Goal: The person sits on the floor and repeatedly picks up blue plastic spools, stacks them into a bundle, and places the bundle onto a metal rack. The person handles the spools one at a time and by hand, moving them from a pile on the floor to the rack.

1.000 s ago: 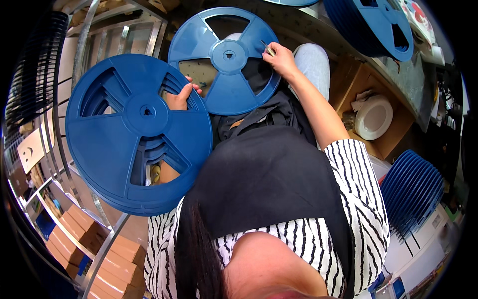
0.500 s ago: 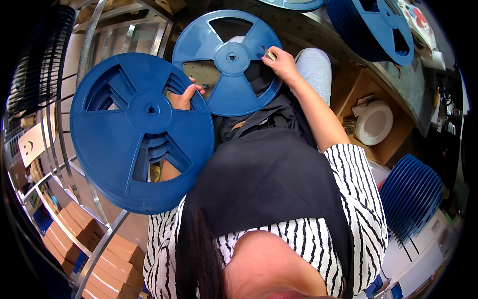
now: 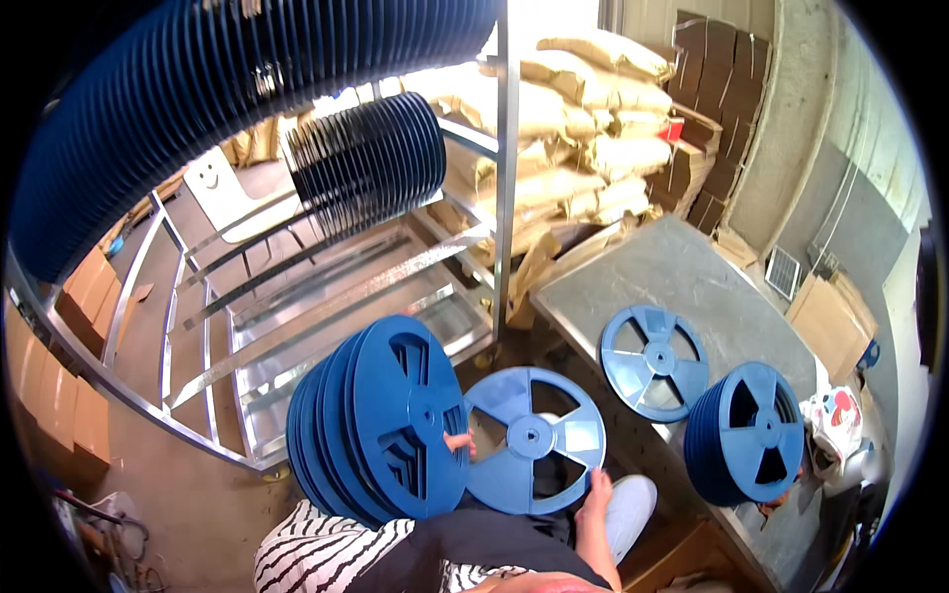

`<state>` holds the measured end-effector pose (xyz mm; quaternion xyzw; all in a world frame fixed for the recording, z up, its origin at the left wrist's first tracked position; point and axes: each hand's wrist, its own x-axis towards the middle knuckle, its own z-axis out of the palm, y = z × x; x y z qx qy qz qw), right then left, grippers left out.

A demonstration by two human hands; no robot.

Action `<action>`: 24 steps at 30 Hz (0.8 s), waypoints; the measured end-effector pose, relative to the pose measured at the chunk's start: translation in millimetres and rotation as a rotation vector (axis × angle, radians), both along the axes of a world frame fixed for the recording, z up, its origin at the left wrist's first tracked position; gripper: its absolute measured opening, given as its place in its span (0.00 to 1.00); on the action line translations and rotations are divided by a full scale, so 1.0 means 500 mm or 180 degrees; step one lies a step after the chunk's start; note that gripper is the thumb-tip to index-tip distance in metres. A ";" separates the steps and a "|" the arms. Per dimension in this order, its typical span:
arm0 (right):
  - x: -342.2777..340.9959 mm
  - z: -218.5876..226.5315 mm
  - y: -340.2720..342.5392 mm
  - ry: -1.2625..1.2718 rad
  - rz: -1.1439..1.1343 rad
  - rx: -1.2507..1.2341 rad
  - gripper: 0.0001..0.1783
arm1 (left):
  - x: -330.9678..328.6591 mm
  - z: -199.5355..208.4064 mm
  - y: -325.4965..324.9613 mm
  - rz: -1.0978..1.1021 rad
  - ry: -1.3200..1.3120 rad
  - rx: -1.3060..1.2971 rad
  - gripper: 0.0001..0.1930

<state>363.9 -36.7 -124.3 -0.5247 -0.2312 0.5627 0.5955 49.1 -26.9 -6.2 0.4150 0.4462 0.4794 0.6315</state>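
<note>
A stack of blue plastic reels (image 3: 381, 425) leans at my left side, each reel with wedge-shaped openings round a centre hub. My left hand (image 3: 459, 442) reaches through the stack, and its fingers curl out of an opening in the front reel. Beside the stack, a single blue reel (image 3: 583, 440) lies face up over my lap. My right hand (image 3: 593, 494) is closed at the lower right rim of this reel, its fingers partly hidden. No tool shows in it from here.
A metal rack (image 3: 506, 178) holds long rows of blue reels (image 3: 267, 69). On the grey table (image 3: 633, 267) at right lie another reel (image 3: 638, 341) and a reel stack (image 3: 761, 430). Piled sacks (image 3: 593, 168) stand behind; a cardboard box (image 3: 692, 563) sits by my leg.
My view has swung up and back, bringing the rack, sacks and table into sight. My right hand has moved from the reel's upper right to its lower right rim; its small blade no longer shows.
</note>
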 end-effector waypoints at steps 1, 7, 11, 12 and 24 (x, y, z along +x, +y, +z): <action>-0.018 0.006 0.002 0.0337 -0.0085 0.0000 0.11 | 0.007 0.017 0.021 0.0006 -0.0011 0.0078 0.16; -0.050 0.146 0.036 0.1302 0.0039 0.0687 0.13 | 0.039 0.014 -0.020 0.0033 0.0069 0.0155 0.16; -0.098 0.362 0.050 0.1149 0.0625 0.1199 0.17 | 0.048 0.026 -0.054 0.0173 0.0111 0.0176 0.17; -0.128 0.427 0.038 0.0794 0.0898 0.1495 0.21 | 0.056 0.026 -0.060 0.0190 0.0110 0.0183 0.17; -0.321 0.558 -0.115 -0.1074 0.2469 0.3546 0.29 | 0.030 0.031 -0.119 0.0400 0.0058 0.0177 0.18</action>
